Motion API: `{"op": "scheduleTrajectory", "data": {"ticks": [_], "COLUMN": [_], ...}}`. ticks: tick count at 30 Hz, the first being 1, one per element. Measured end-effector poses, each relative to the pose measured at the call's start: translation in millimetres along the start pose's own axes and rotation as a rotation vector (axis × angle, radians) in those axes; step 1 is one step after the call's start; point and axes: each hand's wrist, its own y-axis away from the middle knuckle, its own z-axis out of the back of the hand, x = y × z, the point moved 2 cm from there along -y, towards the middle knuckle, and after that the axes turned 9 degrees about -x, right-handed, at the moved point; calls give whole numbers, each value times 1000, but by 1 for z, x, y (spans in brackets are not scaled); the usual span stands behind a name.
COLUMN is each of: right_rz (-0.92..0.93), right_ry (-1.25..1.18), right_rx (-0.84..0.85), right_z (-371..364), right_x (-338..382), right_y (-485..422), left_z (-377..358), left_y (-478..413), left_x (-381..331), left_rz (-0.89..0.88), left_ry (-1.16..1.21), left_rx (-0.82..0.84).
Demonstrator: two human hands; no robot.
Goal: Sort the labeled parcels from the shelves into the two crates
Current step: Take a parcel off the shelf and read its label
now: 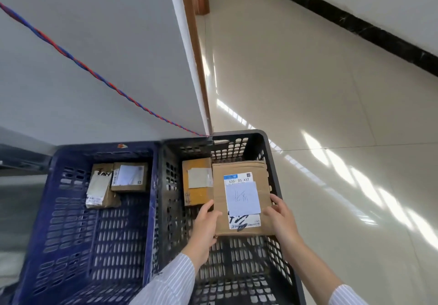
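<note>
The left hand (205, 224) and right hand (283, 219) clasp a flat cardboard parcel (241, 198) inside the black crate (272, 153). Between the fingers, its label (238, 179) reads "530- D5 A32". Just beyond the left fingertips lies a taped box (196, 183).

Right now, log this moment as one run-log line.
left hand: grips flat parcel | right hand: grips flat parcel | position: over black crate, beside yellow box | blue crate: two boxes

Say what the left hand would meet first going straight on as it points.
Likely the smaller parcel in the black crate, just beyond the left hand gripping the large parcel; depth unclear.
</note>
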Motion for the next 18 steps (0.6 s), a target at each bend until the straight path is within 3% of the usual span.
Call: {"op": "scheduleTrajectory", "data": {"ticks": [18], "right_rz": [312], "right_ry": [334], "right_rx": [90], "right_z": [-80], "right_x": [-66], "right_y": [-159], "left_z": [-48], "left_y": [-183], "left_x": [22], "left_rz": [-149], "left_ry": [-181], "left_rx": [2]}}
